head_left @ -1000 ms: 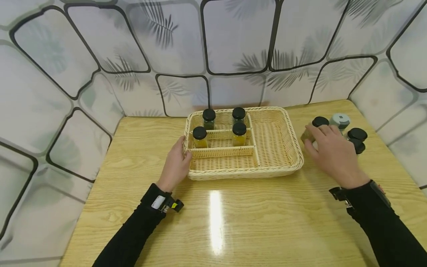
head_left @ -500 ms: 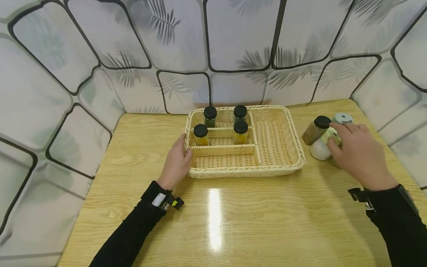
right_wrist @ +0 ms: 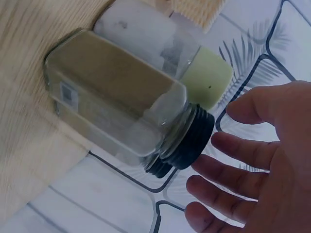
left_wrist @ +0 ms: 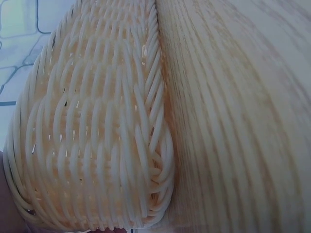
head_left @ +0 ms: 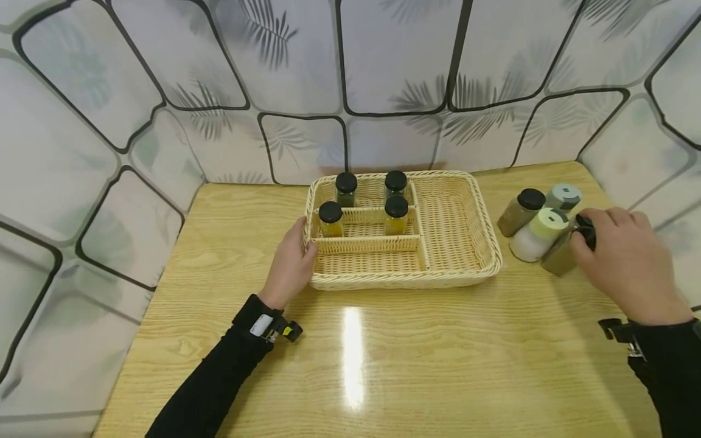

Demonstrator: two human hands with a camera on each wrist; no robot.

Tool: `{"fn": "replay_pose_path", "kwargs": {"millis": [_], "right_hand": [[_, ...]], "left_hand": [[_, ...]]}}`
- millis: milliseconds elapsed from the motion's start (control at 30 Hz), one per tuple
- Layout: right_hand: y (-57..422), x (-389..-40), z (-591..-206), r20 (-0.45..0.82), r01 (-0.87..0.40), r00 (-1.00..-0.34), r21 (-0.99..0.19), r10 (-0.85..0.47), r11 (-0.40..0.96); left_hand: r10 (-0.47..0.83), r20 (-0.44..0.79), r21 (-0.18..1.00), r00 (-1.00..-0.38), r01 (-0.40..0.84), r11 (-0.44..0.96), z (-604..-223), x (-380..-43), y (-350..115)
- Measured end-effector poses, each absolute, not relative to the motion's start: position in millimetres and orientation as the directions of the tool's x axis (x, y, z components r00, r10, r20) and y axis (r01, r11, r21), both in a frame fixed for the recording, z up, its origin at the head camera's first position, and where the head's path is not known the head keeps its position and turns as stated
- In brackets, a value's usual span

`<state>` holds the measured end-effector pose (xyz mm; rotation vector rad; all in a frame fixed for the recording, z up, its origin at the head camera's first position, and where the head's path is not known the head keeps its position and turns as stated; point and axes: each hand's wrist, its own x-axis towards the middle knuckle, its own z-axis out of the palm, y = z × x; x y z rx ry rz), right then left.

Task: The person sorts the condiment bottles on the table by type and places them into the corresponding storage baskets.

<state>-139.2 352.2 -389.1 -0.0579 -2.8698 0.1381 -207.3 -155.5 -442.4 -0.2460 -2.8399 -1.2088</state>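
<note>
My left hand grips the left end of a pale wicker basket, its thumb at the rim. In the left wrist view the basket's woven wall fills much of the picture and hides most of that hand. At the right, my right hand is beside the black lid of a spice jar filled with brownish powder. The right wrist view shows its thumb and fingers spread and loosely bent near the lid, with a gap at the thumb. A second black lid shows behind it.
Left of that jar stand a shaker with a pale green lid and white contents, another black-lidded jar and a grey-lidded container. Dark green jars and yellow jars stand in the basket's divided left part. A patterned cloth backdrop surrounds the table.
My right hand has moved right, from the black-lidded jar nearest the basket, past the green-lidded shaker, to the brown-powder jar. The left hand keeps its grip on the basket.
</note>
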Motion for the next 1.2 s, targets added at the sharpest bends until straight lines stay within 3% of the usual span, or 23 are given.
{"fn": "replay_pose_path", "kwargs": {"millis": [233, 800, 1200], "right_hand": [[353.7, -134.6, -389.7, 0.249, 0.054, -0.966, -0.074, 0.071, 0.996], [358.5, -138.0, -392.1, 0.11, 0.094, -0.987, -0.172, 0.113, 0.981], [357.0, -138.8, -393.3, 0.119, 0.086, -0.987, -0.176, 0.108, 0.981]], "left_hand": [[0.125, 0.102, 0.711, -0.987, 0.16, 0.685, -441.4, -207.0, -155.5], [0.126, 0.11, 0.725, -0.986, 0.166, 0.668, -441.9, -207.2, -155.8], [0.126, 0.118, 0.715, -0.985, 0.172, 0.678, -443.1, -208.0, -157.0]]}}
